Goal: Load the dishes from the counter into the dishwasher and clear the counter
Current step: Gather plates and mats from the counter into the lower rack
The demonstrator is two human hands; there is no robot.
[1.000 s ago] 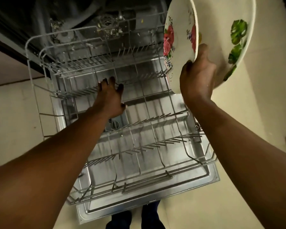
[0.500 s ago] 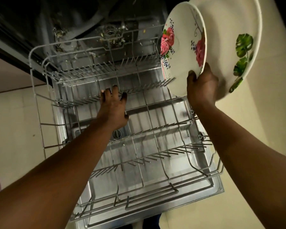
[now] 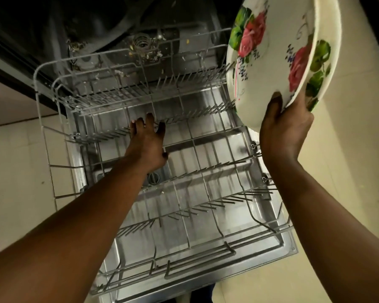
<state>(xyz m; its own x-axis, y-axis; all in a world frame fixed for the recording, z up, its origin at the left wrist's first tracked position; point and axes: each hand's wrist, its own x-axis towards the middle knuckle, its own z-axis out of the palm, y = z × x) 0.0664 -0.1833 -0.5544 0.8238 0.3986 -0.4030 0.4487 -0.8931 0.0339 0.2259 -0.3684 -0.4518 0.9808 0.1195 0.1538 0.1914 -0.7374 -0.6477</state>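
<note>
Now the left hand (image 3: 148, 143) reaches deep into the pulled-out rack (image 3: 217, 217), fingers straight and spread, tips touching a row of thin wire tines (image 3: 197, 112) about mid-rack. It holds nothing. The rack is a grey coated-wire basket, open grid floor, several rows of slanted prongs running across it, and no dishes in it. Under it sits the lowered dishwasher door (image 3: 280, 243), a dull brushed-steel panel with a rounded lip. Behind, the dark tub (image 3: 118, 25) shows a round filter and pale food specks scattered about.

Up at the right, the right hand (image 3: 282, 132) grips two plates (image 3: 269, 68) stacked together and tilted on edge, thumb across the front face, fingers curled behind. They are round, glossy, cream-white, printed with pink roses and green leaves; the front one is smaller, the larger one peeks out behind. The plates hang above the rack's far right corner, lower rim close to the tines, contact unclear. Pale smooth floor tiles (image 3: 15, 162) lie on either side.
</note>
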